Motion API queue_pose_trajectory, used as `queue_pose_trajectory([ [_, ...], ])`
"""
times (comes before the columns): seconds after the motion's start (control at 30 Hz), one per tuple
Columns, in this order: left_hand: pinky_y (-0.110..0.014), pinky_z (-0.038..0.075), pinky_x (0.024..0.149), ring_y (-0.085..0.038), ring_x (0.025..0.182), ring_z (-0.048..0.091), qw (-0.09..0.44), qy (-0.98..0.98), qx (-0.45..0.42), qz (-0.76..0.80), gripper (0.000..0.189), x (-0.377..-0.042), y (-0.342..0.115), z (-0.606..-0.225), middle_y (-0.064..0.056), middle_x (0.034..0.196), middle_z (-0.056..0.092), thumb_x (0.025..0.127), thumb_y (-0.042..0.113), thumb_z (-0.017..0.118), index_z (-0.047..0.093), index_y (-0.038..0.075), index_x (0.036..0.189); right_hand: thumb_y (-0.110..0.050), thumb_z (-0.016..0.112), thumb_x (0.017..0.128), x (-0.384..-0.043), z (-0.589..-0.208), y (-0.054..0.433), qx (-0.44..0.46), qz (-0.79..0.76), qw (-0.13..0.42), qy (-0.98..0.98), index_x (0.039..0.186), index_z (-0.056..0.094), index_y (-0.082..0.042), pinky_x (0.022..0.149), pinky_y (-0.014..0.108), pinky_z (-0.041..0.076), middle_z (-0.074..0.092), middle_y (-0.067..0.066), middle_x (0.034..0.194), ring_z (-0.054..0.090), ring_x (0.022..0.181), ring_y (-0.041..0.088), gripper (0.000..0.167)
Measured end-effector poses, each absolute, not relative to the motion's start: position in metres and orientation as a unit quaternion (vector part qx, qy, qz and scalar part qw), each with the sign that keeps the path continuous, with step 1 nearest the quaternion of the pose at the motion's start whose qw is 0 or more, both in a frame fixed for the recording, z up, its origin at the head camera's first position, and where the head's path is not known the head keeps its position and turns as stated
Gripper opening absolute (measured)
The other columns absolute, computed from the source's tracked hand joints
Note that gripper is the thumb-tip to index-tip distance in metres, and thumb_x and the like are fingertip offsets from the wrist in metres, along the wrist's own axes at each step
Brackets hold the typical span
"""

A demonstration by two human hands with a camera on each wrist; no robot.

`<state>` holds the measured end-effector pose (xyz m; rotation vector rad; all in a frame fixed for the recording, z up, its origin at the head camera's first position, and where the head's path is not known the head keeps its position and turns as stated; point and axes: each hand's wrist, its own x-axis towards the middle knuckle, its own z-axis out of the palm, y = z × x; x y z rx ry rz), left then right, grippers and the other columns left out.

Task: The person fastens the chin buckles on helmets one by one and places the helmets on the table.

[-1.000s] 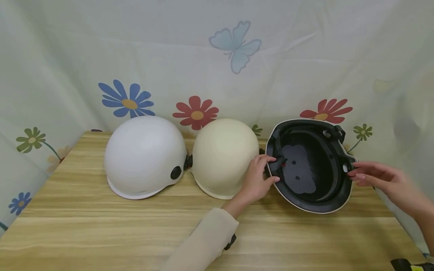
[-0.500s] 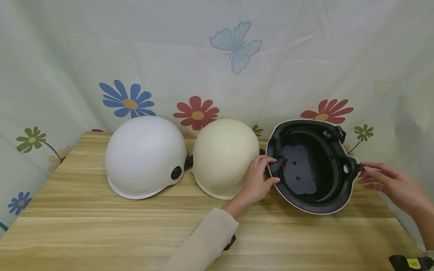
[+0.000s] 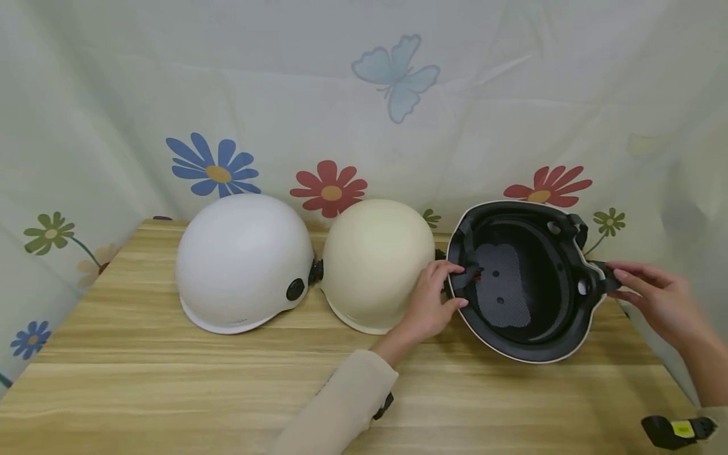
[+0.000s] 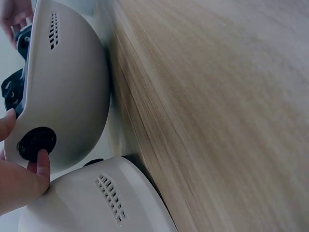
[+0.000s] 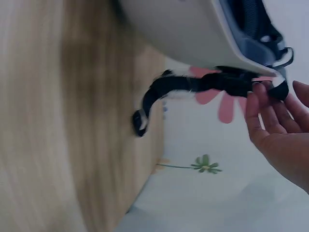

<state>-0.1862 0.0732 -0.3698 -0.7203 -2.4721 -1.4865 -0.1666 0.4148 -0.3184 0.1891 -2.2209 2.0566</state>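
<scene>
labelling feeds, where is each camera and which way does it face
Head: on the head, facing forward and down at white helmet, cream helmet and upturned helmet; left hand, right hand, sleeves show.
Left wrist: worn there, facing the upturned helmet's shell; both hands show.
Right wrist: worn there, facing that helmet's rim and black strap; right hand shows.
Both wrist views share that helmet.

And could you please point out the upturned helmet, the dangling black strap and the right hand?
Upturned helmet [image 3: 519, 282]: head view, on its dark inner lining.
Dangling black strap [image 5: 179, 84]: right wrist view, midway along its band.
Right hand [image 3: 662, 302]: head view, on its middle, behind the fingers.
</scene>
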Motion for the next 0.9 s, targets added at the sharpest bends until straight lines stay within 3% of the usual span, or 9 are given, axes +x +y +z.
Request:
queue_pose_trajectory([
  [0.13,-0.018,0.040,0.084,-0.018,0.105,0.044,0.080,-0.828,-0.242,-0.500,0.044,-0.186,0.072,-0.370,-0.008,0.127,0.044,0.079,0.011,0.071,0.053,0.010,0.120,0.008,0.047,0.090,-0.164,-0.305,0.406,0.126,0.707,0.105,-0.688,0.107,0.063,0.004,0.070,0.016,0.049,0.065,0.002,0.100,0.063,0.086,0.009,0.023],
  [0.27,-0.018,0.040,0.083,-0.017,0.104,0.044,0.079,-0.827,-0.242,-0.501,0.044,-0.187,0.073,-0.371,-0.008,0.126,0.044,0.079,0.011,0.071,0.053,0.009,0.120,0.014,0.043,0.089,-0.159,-0.291,0.397,0.179,0.703,0.120,-0.677,0.112,0.057,0.009,0.076,0.016,0.048,0.062,0.007,0.104,0.061,0.090,0.012,0.028],
  [0.6,-0.016,0.040,0.081,-0.017,0.101,0.046,0.085,-0.828,-0.245,-0.498,0.044,-0.189,0.073,-0.372,-0.008,0.125,0.045,0.079,0.010,0.071,0.053,0.008,0.119,0.008,0.050,0.088,-0.150,-0.279,0.382,0.132,0.630,0.123,-0.755,0.128,0.049,0.000,0.080,0.008,0.041,0.057,0.001,0.108,0.057,0.093,0.005,0.040],
  [0.9,-0.017,0.040,0.080,-0.016,0.094,0.047,0.074,-0.830,-0.243,-0.497,0.043,-0.188,0.072,-0.371,-0.008,0.126,0.045,0.081,0.012,0.069,0.052,0.008,0.121,0.017,0.044,0.087,-0.152,-0.269,0.378,0.173,0.661,0.127,-0.719,0.132,0.044,0.001,0.078,0.011,0.044,0.053,0.004,0.120,0.056,0.088,0.011,0.048],
])
